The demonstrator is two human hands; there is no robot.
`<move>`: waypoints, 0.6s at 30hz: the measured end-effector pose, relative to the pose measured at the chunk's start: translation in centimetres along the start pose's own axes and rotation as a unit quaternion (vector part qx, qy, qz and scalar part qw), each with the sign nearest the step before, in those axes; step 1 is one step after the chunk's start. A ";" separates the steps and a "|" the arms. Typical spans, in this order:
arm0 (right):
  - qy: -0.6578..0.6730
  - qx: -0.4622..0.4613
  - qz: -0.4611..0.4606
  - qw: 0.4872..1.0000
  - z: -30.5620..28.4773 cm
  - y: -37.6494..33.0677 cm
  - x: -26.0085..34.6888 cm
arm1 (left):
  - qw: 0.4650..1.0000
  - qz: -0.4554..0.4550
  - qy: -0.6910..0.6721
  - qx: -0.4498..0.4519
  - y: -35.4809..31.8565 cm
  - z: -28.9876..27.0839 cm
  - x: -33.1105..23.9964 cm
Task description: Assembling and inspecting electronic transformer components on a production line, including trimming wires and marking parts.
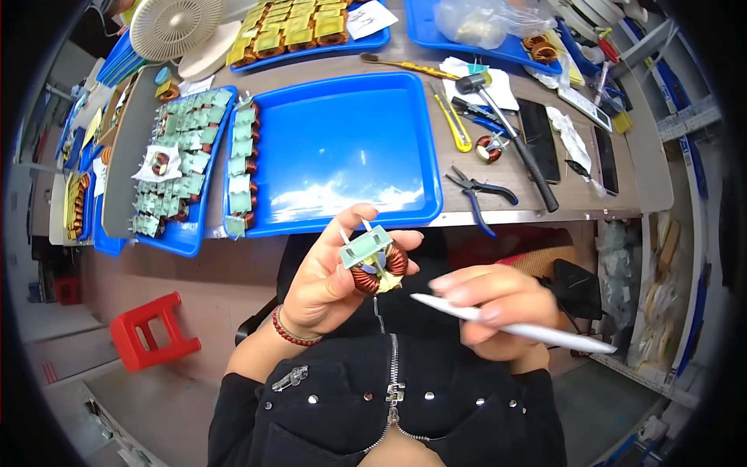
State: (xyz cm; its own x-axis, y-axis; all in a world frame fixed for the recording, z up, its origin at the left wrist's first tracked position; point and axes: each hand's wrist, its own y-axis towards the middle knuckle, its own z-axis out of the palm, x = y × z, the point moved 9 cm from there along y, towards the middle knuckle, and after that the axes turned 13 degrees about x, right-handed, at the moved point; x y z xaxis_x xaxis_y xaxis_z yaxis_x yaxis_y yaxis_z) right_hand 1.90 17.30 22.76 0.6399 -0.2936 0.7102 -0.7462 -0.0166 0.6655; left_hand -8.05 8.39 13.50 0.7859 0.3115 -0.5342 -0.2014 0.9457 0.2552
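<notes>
While the left hand [317,286] holds a coil [373,253], paper [371,19] bears handwriting.

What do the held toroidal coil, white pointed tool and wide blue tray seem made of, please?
Toroidal coil: probably lacquered copper wire, from its shiny reddish turns. White pointed tool: smooth, perhaps plastic by its even white, but unclear. Wide blue tray: likely glossy moulded plastic, given rounded corners and reflections.
</notes>
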 end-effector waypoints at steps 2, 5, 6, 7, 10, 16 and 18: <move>-0.011 0.026 0.005 1.000 2.1 1.0 0.0 | 1.000 0.008 -0.015 -0.003 -1.0 0.2 -0.2; -0.066 0.049 0.009 0.997 4.0 1.7 -0.1 | 1.000 0.022 -0.001 -0.016 -2.2 0.4 -1.0; -0.071 0.048 0.011 0.996 4.4 1.8 -0.1 | 0.999 0.015 0.007 -0.037 -2.4 0.4 -1.2; -0.077 0.047 0.014 0.996 4.8 1.8 -0.1 | 0.998 0.007 0.013 -0.058 -2.7 0.2 -1.3; -0.049 0.058 0.016 0.997 5.6 1.7 -0.3 | 0.998 0.008 0.019 -0.057 -3.4 0.0 -1.6; -0.077 0.091 0.024 0.993 6.6 2.6 0.1 | 0.998 0.021 0.016 -0.055 -4.0 -0.2 -1.9; -0.093 0.085 0.012 0.992 6.9 2.4 0.3 | 0.998 0.024 0.015 -0.058 -4.2 -0.3 -1.9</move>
State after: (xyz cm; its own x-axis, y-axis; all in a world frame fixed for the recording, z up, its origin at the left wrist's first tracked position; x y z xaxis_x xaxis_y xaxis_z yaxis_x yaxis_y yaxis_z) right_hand -0.95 10.57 22.93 0.5884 -0.4672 0.6599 -0.7910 -0.1633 0.5897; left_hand -8.93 3.86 13.19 0.7562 0.3585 -0.5474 -0.3063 0.9332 0.1879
